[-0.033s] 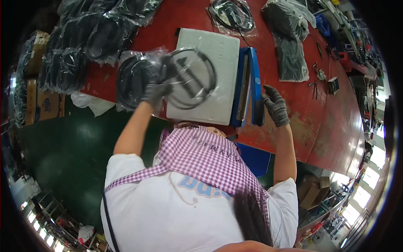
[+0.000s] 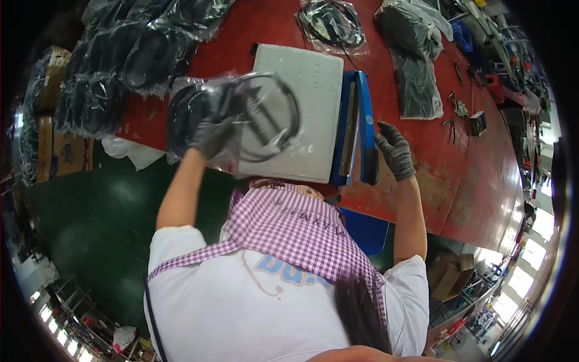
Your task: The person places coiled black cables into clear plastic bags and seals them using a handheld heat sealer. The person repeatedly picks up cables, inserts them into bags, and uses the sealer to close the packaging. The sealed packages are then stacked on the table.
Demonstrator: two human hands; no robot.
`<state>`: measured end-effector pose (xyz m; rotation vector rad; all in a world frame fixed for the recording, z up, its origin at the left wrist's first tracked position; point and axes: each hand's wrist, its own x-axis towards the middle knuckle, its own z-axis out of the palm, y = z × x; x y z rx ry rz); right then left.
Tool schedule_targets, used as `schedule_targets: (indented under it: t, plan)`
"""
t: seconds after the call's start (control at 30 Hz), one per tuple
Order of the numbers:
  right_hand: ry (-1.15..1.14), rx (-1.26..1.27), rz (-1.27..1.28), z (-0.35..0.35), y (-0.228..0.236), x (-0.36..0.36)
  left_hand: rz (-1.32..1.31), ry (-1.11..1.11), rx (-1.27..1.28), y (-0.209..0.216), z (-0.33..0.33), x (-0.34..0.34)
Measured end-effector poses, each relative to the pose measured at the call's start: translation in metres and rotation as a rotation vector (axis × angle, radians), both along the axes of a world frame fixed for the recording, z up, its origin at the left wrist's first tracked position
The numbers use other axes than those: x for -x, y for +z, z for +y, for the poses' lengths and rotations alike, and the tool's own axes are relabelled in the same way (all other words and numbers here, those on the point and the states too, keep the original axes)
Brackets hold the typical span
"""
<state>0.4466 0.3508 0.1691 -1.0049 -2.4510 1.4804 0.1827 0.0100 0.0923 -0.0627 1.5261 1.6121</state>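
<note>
My left hand (image 2: pixel 214 137), in a dark grey glove, is closed on a clear plastic bag holding a coiled black cable (image 2: pixel 295 117). Part of this bag lies over a white foam board (image 2: pixel 316 78); its left part overlaps another bagged black coil (image 2: pixel 183 117). The hand and bag are somewhat blurred. To the board's right stands a blue bag sealer (image 2: pixel 365 111), its long handle raised. My right hand (image 2: pixel 395 152), in a grey glove, is beside the handle's near end with fingers stretched out and nothing in them.
A pile of bagged black coils (image 2: pixel 151 63) covers the far left of the red table (image 2: pixel 434 175). At the back lie another bagged cable (image 2: pixel 332 24) and a dark plastic-wrapped bundle (image 2: pixel 416 84). Pliers (image 2: pixel 449 130) and other small tools lie at right.
My left hand has moved a little left and nearer, drawing the bagged cable left across the foam board. My right hand stays almost in place beside the sealer handle.
</note>
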Motion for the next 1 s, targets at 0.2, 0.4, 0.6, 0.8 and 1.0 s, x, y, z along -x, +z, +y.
schedule_targets:
  t: [0.2, 0.4, 0.6, 0.8, 1.0]
  plan:
    - [-0.15, 0.491, 0.135, 0.054, -0.007, 0.092, 0.142, -0.333, 0.283, 0.021, -0.117, 0.131]
    - [-0.659, 0.811, 0.086, 0.159, -0.099, 0.193, 0.542, -0.089, 0.744, -0.074, -0.158, 0.18]
    - [-0.519, -0.1, -0.508, 0.246, -0.195, 0.253, 0.721, -0.009, 0.956, -0.08, -0.146, 0.15]
    - [-0.389, -0.195, -0.628, 0.28, -0.245, 0.298, 0.681, 0.009, 0.963, -0.08, -0.157, 0.13]
    - [-0.371, -0.04, -0.128, 0.288, -0.205, 0.322, 0.728, -0.074, 1.036, -0.081, -0.148, 0.13]
